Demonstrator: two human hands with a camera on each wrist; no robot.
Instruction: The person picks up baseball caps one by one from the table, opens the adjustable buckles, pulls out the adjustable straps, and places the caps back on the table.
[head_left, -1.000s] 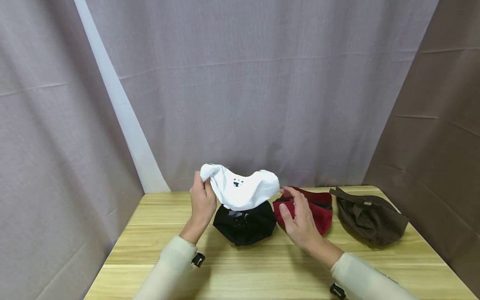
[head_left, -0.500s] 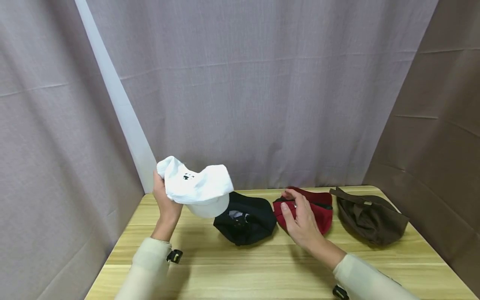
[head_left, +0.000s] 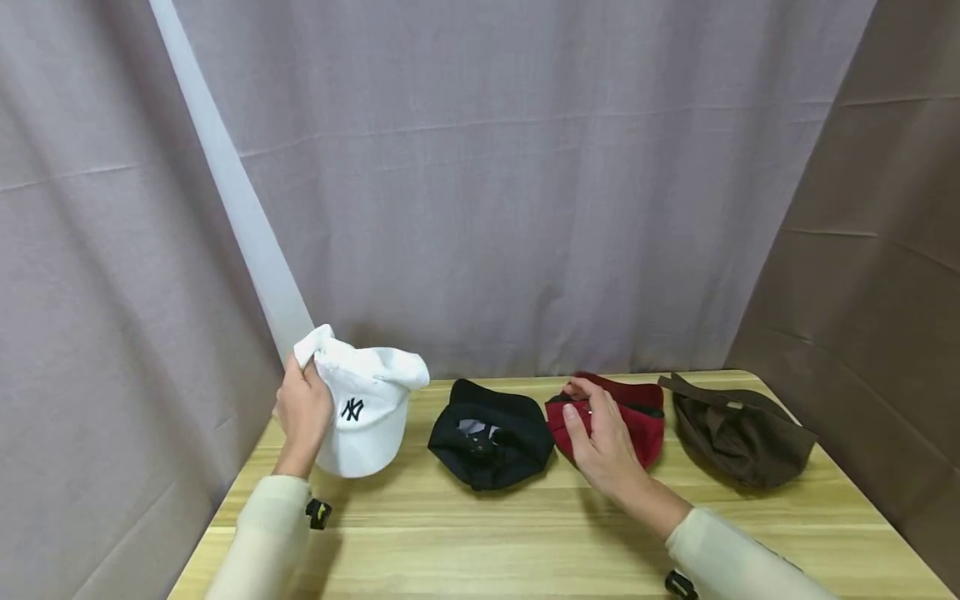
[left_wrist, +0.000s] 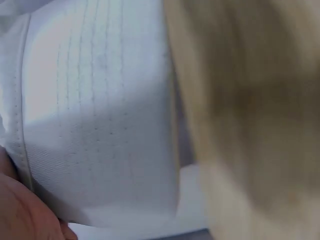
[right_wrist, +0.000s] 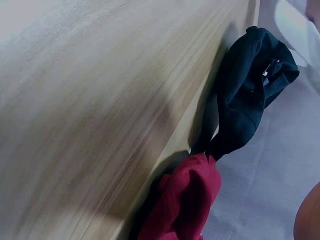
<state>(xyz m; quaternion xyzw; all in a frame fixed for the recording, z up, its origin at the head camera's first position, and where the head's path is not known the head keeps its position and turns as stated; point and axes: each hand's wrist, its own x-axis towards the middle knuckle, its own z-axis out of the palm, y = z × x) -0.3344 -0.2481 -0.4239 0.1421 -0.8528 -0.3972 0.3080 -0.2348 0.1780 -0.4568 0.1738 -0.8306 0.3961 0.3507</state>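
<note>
My left hand (head_left: 303,410) grips a white baseball cap (head_left: 371,421) by its back edge, at the left of the table in the head view. The cap's brim points down toward me, and a dark letter logo shows on its front. In the left wrist view, the stitched brim (left_wrist: 100,100) fills much of the picture, with part of the hand (left_wrist: 25,210) at the lower left. My right hand (head_left: 606,446) hovers with relaxed fingers in front of a dark red cap (head_left: 641,437), holding nothing. A black cap (head_left: 491,462) lies upside down between the hands.
A dark brown cap (head_left: 742,446) with a loose strap lies at the right end of the wooden table (head_left: 480,550). Grey curtains (head_left: 480,208) stand behind and to the left, with a brown one (head_left: 885,275) at the right.
My left hand has carried the white cap leftward from above the black cap and lowered it. The cap has turned, so its logo and brim now face me. The right hand has hardly moved.
</note>
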